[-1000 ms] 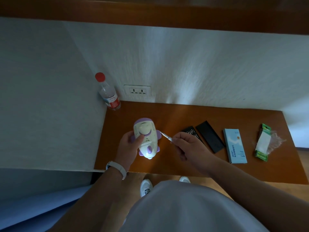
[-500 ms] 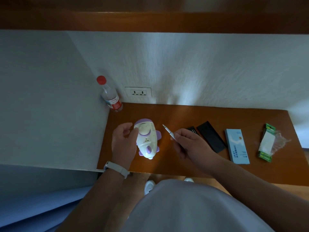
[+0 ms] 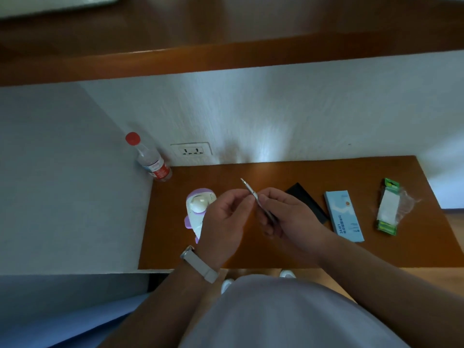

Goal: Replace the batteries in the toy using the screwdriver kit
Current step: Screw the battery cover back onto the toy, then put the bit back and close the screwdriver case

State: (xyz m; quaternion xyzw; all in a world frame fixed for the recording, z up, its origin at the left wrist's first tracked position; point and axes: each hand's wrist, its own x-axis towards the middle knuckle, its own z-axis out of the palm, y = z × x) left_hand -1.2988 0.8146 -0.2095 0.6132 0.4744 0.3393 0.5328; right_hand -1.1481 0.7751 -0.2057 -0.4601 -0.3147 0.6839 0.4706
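Note:
A white and purple toy (image 3: 197,209) lies on the wooden table (image 3: 276,172), partly hidden behind my left hand (image 3: 223,222). My right hand (image 3: 286,214) holds a slim metal screwdriver (image 3: 252,193) with its tip pointing up and to the left. The thumb and forefinger of my left hand pinch the screwdriver's shaft, and that hand no longer touches the toy. A black kit tray (image 3: 307,200) lies just right of my hands. A green battery pack (image 3: 388,207) in clear wrap lies at the far right.
A water bottle (image 3: 150,159) with a red cap stands in the back left corner beside a wall socket (image 3: 192,150). A light blue box (image 3: 344,214) lies between the black tray and the battery pack. A wall closes off the table's left side.
My left hand let go of the toy and moved right to the screwdriver. The toy now lies on the table. The screwdriver rose and its tip points away from the toy.

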